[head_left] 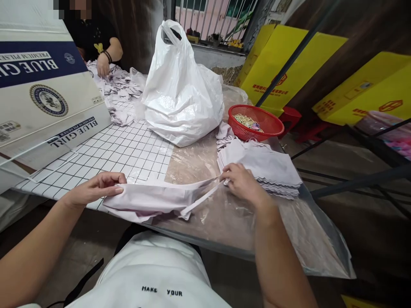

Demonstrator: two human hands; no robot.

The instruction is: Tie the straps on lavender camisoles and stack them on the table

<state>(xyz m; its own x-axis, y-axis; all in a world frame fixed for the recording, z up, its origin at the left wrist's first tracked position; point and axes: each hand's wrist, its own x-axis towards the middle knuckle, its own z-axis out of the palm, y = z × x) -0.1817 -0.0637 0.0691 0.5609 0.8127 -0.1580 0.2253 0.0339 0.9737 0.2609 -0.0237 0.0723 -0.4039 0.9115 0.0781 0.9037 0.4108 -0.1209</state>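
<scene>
A pale lilac cloth piece [150, 199] lies stretched along the near edge of the table [199, 160]. My left hand [96, 188] is closed on its left end, fingers curled over the fabric. My right hand [240, 182] pinches the right end, where a narrow strap [201, 201] runs back towards the cloth. Right beside my right hand sits a stack of folded pale cloth pieces [266, 167].
A large white plastic bag [180, 90] stands mid-table. A red basket [257, 122] of small items sits behind the stack. A Blue Girl carton [45, 94] leans at the left. Another person [96, 42] handles cloth pieces [118, 90] at the far end. Yellow boxes [289, 64] stand at the right.
</scene>
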